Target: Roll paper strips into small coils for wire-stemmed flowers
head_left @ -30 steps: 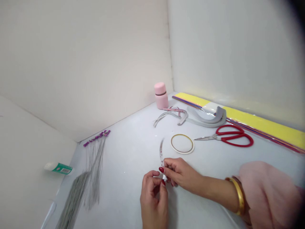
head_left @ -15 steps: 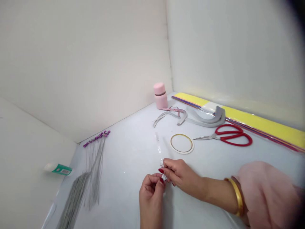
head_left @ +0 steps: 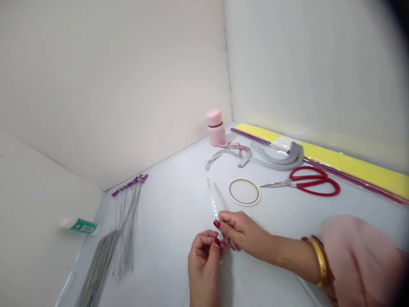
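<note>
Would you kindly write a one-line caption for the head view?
Left hand and right hand pinch a narrow silvery strip near red-handled steel scissors.

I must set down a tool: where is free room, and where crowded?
Widest free patch: the table between the purple-tipped wires and your left hand holding the strip. A narrow one lies between the scissors and your right forearm. The back right, by the yellow sheets, is crowded.
</note>
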